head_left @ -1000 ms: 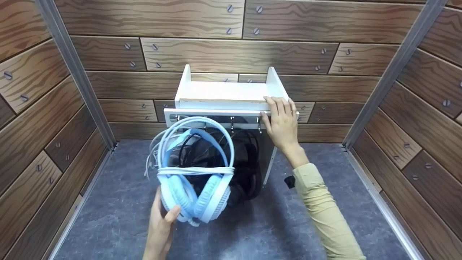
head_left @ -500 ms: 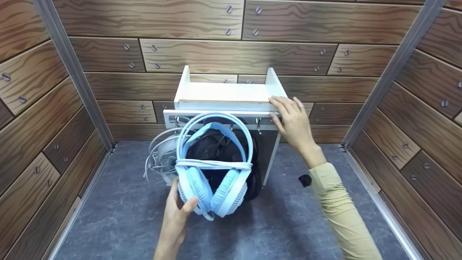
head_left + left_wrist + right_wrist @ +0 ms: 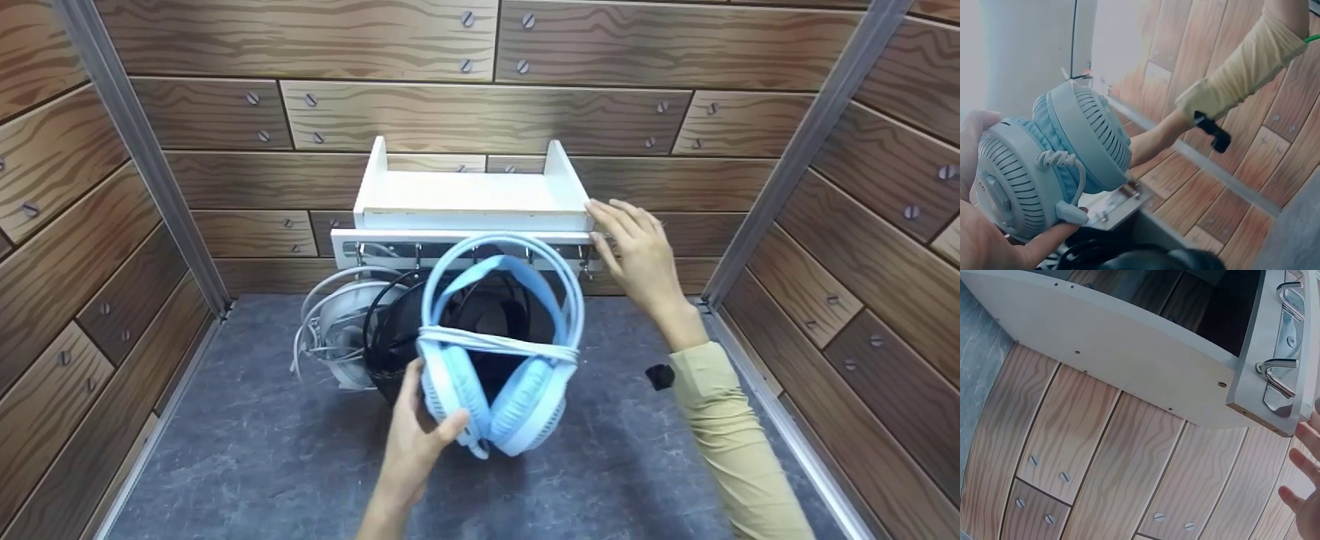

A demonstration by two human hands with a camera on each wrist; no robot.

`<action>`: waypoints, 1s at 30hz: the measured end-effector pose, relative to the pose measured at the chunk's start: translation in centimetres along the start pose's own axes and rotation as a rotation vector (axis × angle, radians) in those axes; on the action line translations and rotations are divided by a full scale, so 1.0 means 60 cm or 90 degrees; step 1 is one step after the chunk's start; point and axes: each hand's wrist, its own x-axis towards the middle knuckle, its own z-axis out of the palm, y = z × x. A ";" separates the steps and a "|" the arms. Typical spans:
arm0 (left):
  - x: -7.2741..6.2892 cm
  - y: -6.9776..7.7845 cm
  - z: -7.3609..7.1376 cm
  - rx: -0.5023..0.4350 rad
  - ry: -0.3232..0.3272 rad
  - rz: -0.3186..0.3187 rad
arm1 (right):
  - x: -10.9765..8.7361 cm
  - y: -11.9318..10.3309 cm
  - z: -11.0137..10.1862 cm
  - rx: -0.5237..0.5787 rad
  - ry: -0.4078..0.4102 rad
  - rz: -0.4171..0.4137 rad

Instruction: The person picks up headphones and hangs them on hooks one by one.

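Light blue headphones (image 3: 523, 386), with their cable wound across the middle, hang upright from my left hand (image 3: 416, 442). It grips them by the left ear cup, thumb in front. In the left wrist view both ear cups (image 3: 1098, 138) and the coiled cable end show. My right hand (image 3: 641, 259) lies at the right end of a white hook rack (image 3: 461, 193), its fingertips at the corner, fingers loosely extended. The headphones are in front of the rack's hooks (image 3: 418, 255); whether they touch any hook cannot be seen. In the right wrist view, two metal hooks (image 3: 1279, 374) are near my fingers.
White headphones (image 3: 349, 319) with looped cable hang at the rack's left. Beside them are black headphones (image 3: 397, 330), partly hidden behind the blue pair. Wood-patterned walls (image 3: 480, 112) surround the dark grey floor (image 3: 240, 442). A small black device sits by the right sleeve (image 3: 739, 435).
My left hand has carried the blue headphones rightward along the rack, uncovering the white and black pairs. My right hand has slid right, from the rack's front to its right end.
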 end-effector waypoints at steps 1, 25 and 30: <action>0.000 -0.004 0.007 0.007 0.001 0.003 | 0.000 0.000 0.000 0.001 -0.002 -0.002; 0.025 -0.082 0.111 0.364 0.053 0.057 | 0.009 -0.018 -0.023 0.009 -0.081 0.040; 0.032 -0.095 0.128 0.381 0.065 0.065 | 0.006 -0.015 -0.023 0.010 -0.083 0.039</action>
